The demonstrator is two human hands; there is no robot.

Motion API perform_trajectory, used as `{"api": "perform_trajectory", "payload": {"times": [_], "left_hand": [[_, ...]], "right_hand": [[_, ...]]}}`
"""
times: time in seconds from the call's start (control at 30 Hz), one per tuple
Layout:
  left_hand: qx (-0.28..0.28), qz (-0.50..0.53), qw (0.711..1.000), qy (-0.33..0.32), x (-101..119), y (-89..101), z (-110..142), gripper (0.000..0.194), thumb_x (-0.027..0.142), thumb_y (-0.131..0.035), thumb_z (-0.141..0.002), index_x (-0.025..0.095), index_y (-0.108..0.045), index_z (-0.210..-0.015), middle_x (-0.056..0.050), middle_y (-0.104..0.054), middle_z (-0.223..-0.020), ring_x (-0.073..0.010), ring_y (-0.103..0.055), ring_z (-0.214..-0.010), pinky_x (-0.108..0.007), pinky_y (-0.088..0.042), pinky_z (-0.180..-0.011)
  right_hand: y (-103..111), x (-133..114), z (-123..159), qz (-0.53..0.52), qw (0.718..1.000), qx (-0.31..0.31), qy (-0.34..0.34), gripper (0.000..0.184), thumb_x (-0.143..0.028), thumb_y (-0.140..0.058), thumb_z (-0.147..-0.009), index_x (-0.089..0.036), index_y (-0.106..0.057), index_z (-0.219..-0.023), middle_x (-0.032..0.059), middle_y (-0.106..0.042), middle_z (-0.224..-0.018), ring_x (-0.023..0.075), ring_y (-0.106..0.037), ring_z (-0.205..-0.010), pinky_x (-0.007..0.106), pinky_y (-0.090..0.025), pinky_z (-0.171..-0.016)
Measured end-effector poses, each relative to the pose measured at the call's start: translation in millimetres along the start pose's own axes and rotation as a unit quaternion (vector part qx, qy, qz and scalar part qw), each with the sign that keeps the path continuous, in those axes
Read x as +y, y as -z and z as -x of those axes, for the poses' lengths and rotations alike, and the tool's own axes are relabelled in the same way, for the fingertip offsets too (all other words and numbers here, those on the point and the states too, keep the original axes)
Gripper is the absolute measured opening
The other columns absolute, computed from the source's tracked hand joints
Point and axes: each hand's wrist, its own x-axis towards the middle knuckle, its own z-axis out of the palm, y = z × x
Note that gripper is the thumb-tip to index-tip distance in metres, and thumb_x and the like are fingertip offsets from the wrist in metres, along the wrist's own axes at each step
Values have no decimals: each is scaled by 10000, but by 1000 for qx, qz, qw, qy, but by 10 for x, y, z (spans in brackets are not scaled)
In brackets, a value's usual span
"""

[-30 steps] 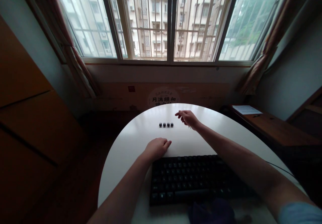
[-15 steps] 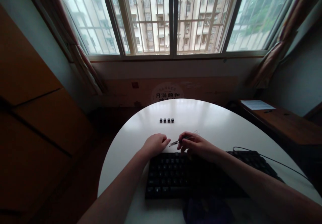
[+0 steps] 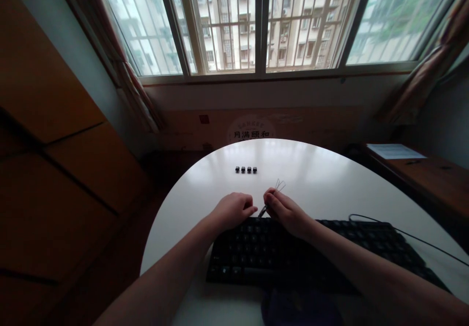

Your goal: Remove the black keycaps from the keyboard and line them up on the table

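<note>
Cabinet: orange-brown wooden cabinet (image 3: pixel 84 155) at far left, its front divided by dark seams; I cannot see inside
Printed panel: flat panel (image 3: pixel 311 123) with lettering below the window; I cannot tell from here whether it is a carton
Purple item: dark purple item (image 3: pixel 300 309) at the near side of the keyboard, cut off by the frame; too dim for me to tell pouch from cloth
Table edge: white table (image 3: pixel 315 169) ends in a rounded far rim; the left rim curves down past the left forearm
Room: white surface shows between the keycap row and my operator's knuckles; a wider stretch runs from the right hand to the right rim, with a thin cable (image 3: pixel 410 235) across it
Keycaps: four small black keycaps (image 3: pixel 243 169) in a row, spaced apart, beyond both hands
Keyboard: black keyboard (image 3: pixel 256 252) below and between the arms; right forearm passes over it
Left hand: left hand (image 3: pixel 236 209) loosely curled at the keyboard's far-left edge; I cannot tell whether the fingers hold anything
Right hand: right hand (image 3: pixel 286 211) pinching a wire tool (image 3: pixel 262 212); metal end down by the keyboard's far edge, contact unclear; wire loops up
</note>
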Motion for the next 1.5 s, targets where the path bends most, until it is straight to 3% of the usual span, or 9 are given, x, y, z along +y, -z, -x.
{"api": "perform_trajectory", "payload": {"times": [0.2, 0.47, 0.63, 0.83, 1.0, 1.23, 1.5], "left_hand": [[-3, 14, 1000, 3, -32, -34, -20, 279, 414, -558, -857, 193, -645, -711, 1, -645, -674, -147, -533, -603, -258, -291, -540], [7, 9, 1000, 13, -39, -62, -23, 268, 386, -543, -861, 195, -656, -713, 0, -644, -664, -148, -528, -600, -260, -280, -535], [7, 12, 1000, 11, -27, -47, -15, 276, 419, -555, -855, 199, -651, -718, -1, -649, -676, -154, -536, -612, -254, -283, -539], [-1, 14, 1000, 14, 5, -4, -1, 270, 406, -542, -860, 198, -658, -734, -16, -661, -712, -165, -546, -635, -261, -325, -574], [32, 75, 997, -9, 94, 106, 27, 459, 421, -308, -965, 189, -634, -740, -35, -653, -744, -185, -569, -706, -274, -384, -645], [47, 155, 987, -21, 153, 108, 23, 355, 435, -391, -917, 180, -584, -764, -22, -610, -731, -178, -545, -702, -269, -398, -633], [66, 200, 977, 8, 119, 60, -11, 298, 403, -405, -847, 183, -522, -684, 18, -495, -631, -150, -476, -644, -255, -362, -584]], "right_hand": [[30, -89, 32, 92, 994, -45, 24, 377, -500, -316, -999, -185, -460, -849, -18, -466, -670, 113, -412, -592, 246, -357, -588], [-26, -226, 143, 262, 955, -99, 99, 160, -329, -388, -985, -202, -479, -951, 13, -560, -796, 146, -491, -693, 281, -357, -690], [-22, -136, 132, 165, 982, -53, 81, 251, -394, -353, -1002, -194, -480, -920, -12, -498, -695, 119, -432, -599, 243, -346, -590], [-9, 12, 98, 33, 995, 66, 67, 316, -461, -302, -1016, -204, -435, -888, -54, -409, -584, 95, -361, -484, 223, -313, -491], [-21, 14, 97, 61, 988, 95, 107, 220, -381, -361, -1002, -203, -458, -916, -37, -451, -649, 97, -403, -535, 220, -336, -515], [-38, -149, 138, 121, 978, 76, 154, 154, -268, -378, -962, -193, -480, -875, -30, -462, -669, 98, -417, -567, 223, -362, -558], [-78, -201, 146, 232, 949, 125, 171, 125, -177, -432, -891, -201, -554, -877, 9, -565, -789, 120, -503, -647, 246, -388, -627]]}}
